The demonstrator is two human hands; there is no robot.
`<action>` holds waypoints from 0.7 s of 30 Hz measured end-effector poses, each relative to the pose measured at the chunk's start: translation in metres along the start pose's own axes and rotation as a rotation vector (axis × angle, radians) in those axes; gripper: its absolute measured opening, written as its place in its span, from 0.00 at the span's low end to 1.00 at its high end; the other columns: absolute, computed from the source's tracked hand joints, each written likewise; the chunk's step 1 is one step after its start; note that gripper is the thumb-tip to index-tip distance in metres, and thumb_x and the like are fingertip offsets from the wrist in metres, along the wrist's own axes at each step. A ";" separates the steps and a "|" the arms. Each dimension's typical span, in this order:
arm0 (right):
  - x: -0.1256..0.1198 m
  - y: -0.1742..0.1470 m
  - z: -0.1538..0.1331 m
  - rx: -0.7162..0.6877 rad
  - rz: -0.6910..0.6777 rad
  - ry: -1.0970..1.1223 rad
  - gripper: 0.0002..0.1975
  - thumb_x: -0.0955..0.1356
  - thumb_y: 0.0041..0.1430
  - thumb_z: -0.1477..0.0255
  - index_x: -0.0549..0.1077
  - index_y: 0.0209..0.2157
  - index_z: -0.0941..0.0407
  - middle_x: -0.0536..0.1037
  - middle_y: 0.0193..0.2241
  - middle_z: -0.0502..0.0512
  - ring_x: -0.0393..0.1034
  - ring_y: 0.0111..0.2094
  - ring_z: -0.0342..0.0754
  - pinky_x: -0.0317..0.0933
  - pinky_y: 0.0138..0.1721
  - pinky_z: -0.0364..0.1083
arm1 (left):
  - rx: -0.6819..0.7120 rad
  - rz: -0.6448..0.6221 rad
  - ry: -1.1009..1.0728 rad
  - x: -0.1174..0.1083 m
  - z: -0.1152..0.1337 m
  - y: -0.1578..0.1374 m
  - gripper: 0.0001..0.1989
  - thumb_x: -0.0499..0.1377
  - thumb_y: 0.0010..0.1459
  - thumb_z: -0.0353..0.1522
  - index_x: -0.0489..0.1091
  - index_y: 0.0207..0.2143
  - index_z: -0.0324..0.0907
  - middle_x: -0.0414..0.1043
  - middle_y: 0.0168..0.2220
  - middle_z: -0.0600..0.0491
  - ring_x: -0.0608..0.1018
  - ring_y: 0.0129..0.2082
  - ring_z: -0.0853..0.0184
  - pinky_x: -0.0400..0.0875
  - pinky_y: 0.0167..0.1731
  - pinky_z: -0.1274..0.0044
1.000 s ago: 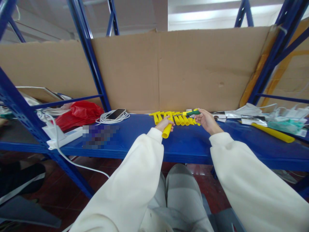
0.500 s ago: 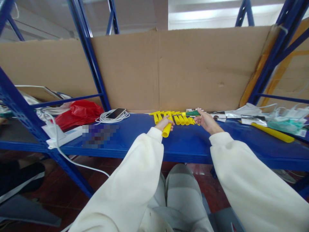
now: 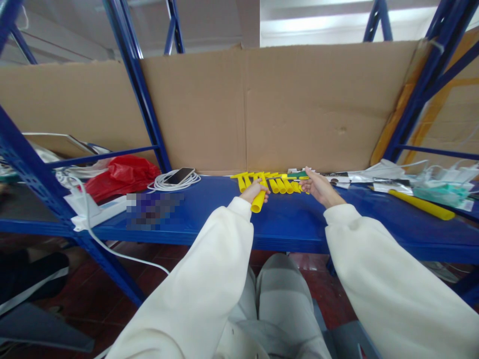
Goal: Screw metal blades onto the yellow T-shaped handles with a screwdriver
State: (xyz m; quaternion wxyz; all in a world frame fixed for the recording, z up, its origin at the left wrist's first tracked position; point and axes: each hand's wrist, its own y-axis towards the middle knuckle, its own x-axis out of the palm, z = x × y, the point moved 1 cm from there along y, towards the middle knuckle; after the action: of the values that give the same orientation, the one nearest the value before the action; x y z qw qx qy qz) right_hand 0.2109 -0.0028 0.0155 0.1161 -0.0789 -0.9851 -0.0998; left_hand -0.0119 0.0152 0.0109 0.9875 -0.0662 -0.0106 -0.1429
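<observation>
My left hand (image 3: 256,191) is closed round a yellow plastic tube (image 3: 258,203), whose open round end points toward me. My right hand (image 3: 318,187) grips the handle of a screwdriver (image 3: 298,175), green with yellow parts. The screwdriver lies level, its shaft pointing left to the upper part of the held tube. Whether its tip touches the tube is too small to tell. Behind and between my hands, several more yellow tubes (image 3: 281,186) lie in a row on the blue shelf (image 3: 284,219).
A cardboard sheet (image 3: 299,109) stands along the back. Left are a phone (image 3: 180,175) on a coiled white cable (image 3: 160,183), a red plastic bag (image 3: 119,174) and a white power strip (image 3: 105,212). Right lies a long yellow tube (image 3: 422,205) beside clear packaging.
The screwdriver handle has turned in my right hand, showing more yellow along the green. My left hand keeps the tube in nearly the same place.
</observation>
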 end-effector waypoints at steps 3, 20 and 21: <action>0.002 -0.003 -0.002 -0.024 -0.013 0.026 0.17 0.74 0.60 0.60 0.66 0.28 0.54 0.74 0.17 0.47 0.66 0.15 0.40 0.62 0.17 0.37 | 0.003 0.006 -0.002 0.001 0.001 -0.002 0.41 0.58 0.58 0.26 0.45 0.71 0.43 0.72 0.31 0.50 0.71 0.23 0.68 0.68 0.24 0.76; -0.002 0.003 0.004 -0.156 0.017 -0.028 0.19 0.78 0.50 0.58 0.69 0.26 0.54 0.72 0.17 0.44 0.64 0.16 0.37 0.60 0.17 0.36 | -0.010 0.001 -0.005 0.002 0.002 -0.003 0.43 0.55 0.55 0.23 0.43 0.72 0.44 0.74 0.33 0.48 0.72 0.23 0.68 0.67 0.22 0.79; -0.001 0.003 0.003 -0.154 0.017 -0.030 0.19 0.78 0.50 0.58 0.69 0.26 0.54 0.73 0.17 0.45 0.64 0.15 0.37 0.60 0.17 0.36 | -0.008 0.000 -0.001 0.001 0.001 -0.002 0.43 0.56 0.55 0.24 0.44 0.72 0.44 0.75 0.34 0.47 0.72 0.23 0.68 0.67 0.22 0.78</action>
State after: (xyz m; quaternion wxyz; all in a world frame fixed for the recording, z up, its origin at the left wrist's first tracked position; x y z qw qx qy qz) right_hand 0.2120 0.0003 0.0124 0.0958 -0.0976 -0.9754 -0.1729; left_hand -0.0114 0.0130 0.0124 0.9872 -0.0705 -0.0107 -0.1429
